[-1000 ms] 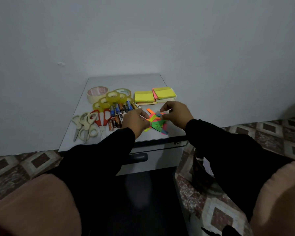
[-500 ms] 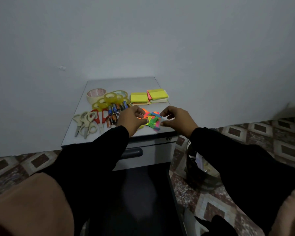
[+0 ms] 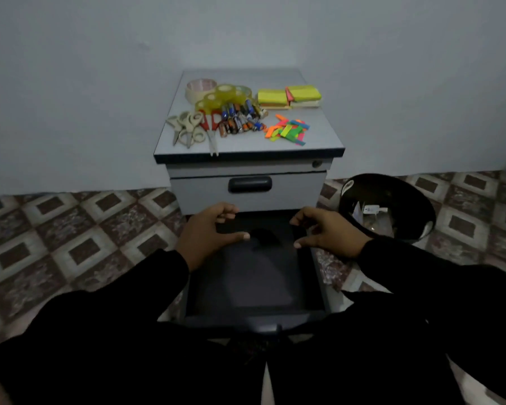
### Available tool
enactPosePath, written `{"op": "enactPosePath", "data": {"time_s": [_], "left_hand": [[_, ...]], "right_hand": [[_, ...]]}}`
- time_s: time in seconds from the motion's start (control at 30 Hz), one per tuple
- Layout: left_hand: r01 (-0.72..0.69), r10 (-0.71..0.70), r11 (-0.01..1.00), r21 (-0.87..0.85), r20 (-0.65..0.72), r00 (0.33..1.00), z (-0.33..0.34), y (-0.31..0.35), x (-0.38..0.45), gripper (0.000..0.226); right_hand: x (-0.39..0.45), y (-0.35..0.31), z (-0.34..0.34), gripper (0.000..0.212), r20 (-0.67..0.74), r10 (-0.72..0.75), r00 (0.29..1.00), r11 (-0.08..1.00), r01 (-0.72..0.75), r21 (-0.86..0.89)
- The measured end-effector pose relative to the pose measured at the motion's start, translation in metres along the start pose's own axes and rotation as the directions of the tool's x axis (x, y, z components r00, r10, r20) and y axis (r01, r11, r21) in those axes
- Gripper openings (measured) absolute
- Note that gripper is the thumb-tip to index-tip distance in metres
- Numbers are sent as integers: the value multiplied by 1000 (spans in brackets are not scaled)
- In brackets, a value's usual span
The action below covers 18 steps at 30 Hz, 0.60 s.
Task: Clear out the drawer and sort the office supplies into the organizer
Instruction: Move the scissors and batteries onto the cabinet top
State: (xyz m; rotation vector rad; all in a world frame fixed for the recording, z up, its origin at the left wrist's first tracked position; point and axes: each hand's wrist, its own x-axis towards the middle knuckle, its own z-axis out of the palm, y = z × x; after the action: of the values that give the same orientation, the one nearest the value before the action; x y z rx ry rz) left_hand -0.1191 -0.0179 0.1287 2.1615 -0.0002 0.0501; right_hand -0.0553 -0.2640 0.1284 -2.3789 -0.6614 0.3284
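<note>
Over the open drawer (image 3: 254,287), both hands hover with nothing in them. Left hand (image 3: 206,233): grip loosely curved, thumb extended toward centre, empty. Right hand (image 3: 324,229): the same, fingers half-curled, empty. Drawer interior appears dark and bare; one darker patch sits near its back, and whether that is an object or shadow cannot be told.

Supplies lie on the table (image 3: 319,138) above, sorted by kind: scissors (image 3: 192,128) at left, tape rolls (image 3: 219,93) behind, batteries (image 3: 240,119) in the middle, sticky note pads (image 3: 289,96) at rear right, coloured page flags (image 3: 288,130) at front right. No organizer is identifiable; a black bin (image 3: 387,209) stands on the floor to the right.

Assessment: the drawer looks cleared; sorting remains. Flags are light, thin and loose, likely to scatter, so gather and pinch them as a stack. Batteries are hard and will roll; scoop several together. Scissors are best taken by the handles, tape rolls through the core.
</note>
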Motion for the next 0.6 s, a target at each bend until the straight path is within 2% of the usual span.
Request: {"op": "enactPosePath", "data": {"time_s": [0.27,0.37,0.6], "left_hand": [[209,-233,957,203,100,967,22,-88,-47,64],[222,-272,923,315,124,954,26,-115,-58,72],[185,-365,844,503,287,886,28,-144,-63,82]], "right_hand": [[-28,43,83,51,265,128,956,978,-78,-192],[-30,52,100,57,336,165,927,966,-84,-245],[-30,71,117,66,496,244,833,917,-31,-399]]}}
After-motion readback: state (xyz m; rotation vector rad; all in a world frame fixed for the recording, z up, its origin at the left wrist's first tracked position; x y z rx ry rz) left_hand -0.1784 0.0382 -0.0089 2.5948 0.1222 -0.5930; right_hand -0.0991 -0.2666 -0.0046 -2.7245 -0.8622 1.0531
